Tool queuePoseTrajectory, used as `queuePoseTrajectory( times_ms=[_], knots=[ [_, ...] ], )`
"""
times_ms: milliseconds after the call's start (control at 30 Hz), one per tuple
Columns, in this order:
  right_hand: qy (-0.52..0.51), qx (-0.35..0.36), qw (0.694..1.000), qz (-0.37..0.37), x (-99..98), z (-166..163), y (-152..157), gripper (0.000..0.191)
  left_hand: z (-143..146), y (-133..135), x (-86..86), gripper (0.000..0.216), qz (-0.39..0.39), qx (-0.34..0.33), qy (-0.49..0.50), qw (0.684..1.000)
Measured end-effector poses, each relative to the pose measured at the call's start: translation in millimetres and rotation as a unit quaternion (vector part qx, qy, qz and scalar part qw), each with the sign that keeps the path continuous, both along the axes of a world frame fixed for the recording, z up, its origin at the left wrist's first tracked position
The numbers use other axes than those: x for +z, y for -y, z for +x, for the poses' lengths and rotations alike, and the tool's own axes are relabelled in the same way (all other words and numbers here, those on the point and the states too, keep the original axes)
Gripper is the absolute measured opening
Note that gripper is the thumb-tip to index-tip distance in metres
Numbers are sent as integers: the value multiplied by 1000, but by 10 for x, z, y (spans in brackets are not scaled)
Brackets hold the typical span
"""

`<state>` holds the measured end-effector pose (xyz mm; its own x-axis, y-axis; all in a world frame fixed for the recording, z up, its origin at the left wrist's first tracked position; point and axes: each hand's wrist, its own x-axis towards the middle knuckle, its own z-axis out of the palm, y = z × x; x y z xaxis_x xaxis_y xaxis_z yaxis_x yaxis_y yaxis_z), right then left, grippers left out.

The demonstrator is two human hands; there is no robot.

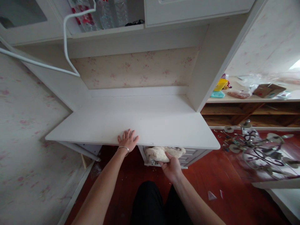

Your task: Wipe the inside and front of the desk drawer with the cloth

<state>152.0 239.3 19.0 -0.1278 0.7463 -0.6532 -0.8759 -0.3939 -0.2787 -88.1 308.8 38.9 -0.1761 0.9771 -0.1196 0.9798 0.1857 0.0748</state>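
My left hand [127, 139] lies flat with spread fingers on the front edge of the white desk top [145, 115], a bracelet round its wrist. Lower and to the right, my right hand [172, 167] grips a cream, fluffy cloth [161, 154], thumb on top and the other fingers partly hidden. The cloth is bunched up just below the desk's front edge, in front of the white drawer unit [191, 153]. Part of it shows a darker pattern.
Plastic bottles [105, 15] stand in the cupboard overhead. A white bent rod [67, 40] juts across the upper left. On the red floor at right lies a chandelier [260, 147] near plastic scraps [211, 195]. A low shelf [248, 100] behind it carries bags and a cardboard box [268, 90].
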Motion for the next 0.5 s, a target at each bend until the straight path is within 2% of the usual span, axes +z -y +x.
queuePoseTrajectory(
  times_ms=[133, 267, 400, 500],
  knots=[
    [-50, 59, 997, 21, -160, -517, -54, 35, 4, 4, -9, 67, 12, 3, -9, 1000],
    [-32, 61, 998, -7, -493, -805, -107, 24, -1, 2, -28, 66, 16, 0, -9, 1000],
    [92, 41, 995, 2, -909, -647, -140, 20, -13, -8, -49, 66, 18, -3, -10, 1000],
    [273, 91, 957, 35, -1134, -271, -171, 20, -19, -16, -59, 66, 20, -4, -14, 1000]
  ],
)
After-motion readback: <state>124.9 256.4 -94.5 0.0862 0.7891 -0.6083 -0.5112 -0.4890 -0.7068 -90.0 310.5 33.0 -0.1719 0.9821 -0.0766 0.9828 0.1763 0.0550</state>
